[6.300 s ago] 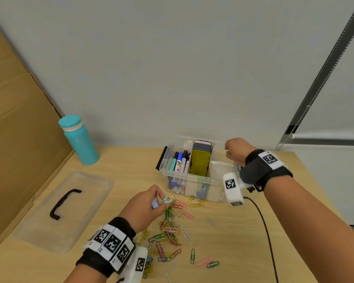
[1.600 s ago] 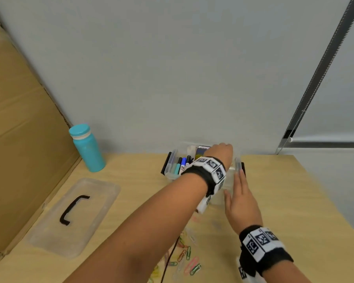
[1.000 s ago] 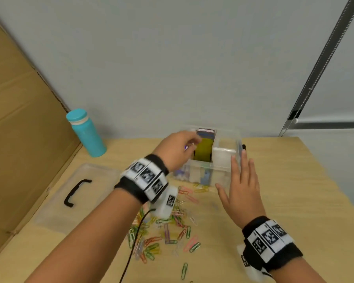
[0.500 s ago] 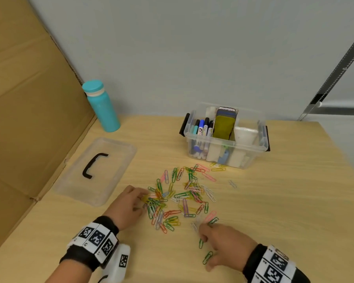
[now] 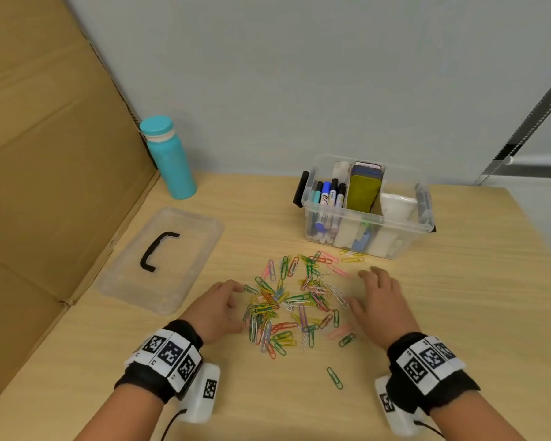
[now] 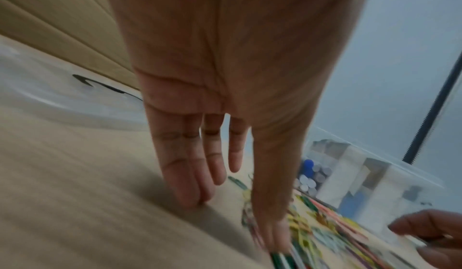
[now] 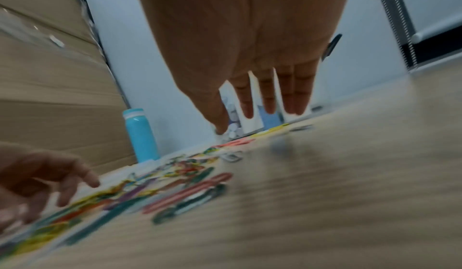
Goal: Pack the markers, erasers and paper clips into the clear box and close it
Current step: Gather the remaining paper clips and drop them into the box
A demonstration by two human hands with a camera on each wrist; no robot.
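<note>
change: both hands back from the clear box (image 5: 368,214) at far right, now flanking the paper clips (image 5: 295,302) mid-desk | left hand (image 5: 218,305) fingers straight, empty | right hand (image 5: 380,302) spread, empty | meaning: raking clips together for another scoop; lid (image 5: 159,259) waits left

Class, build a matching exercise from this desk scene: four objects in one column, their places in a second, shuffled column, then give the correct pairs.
Column A
1. markers
2. paper clips
3. lid
4. bottle

Column B
a. flat on the table, by the cardboard
b. upright near the wall
c. standing in the clear box
d. scattered between the left hand and right hand

Pairs: 1-c, 2-d, 3-a, 4-b
</note>
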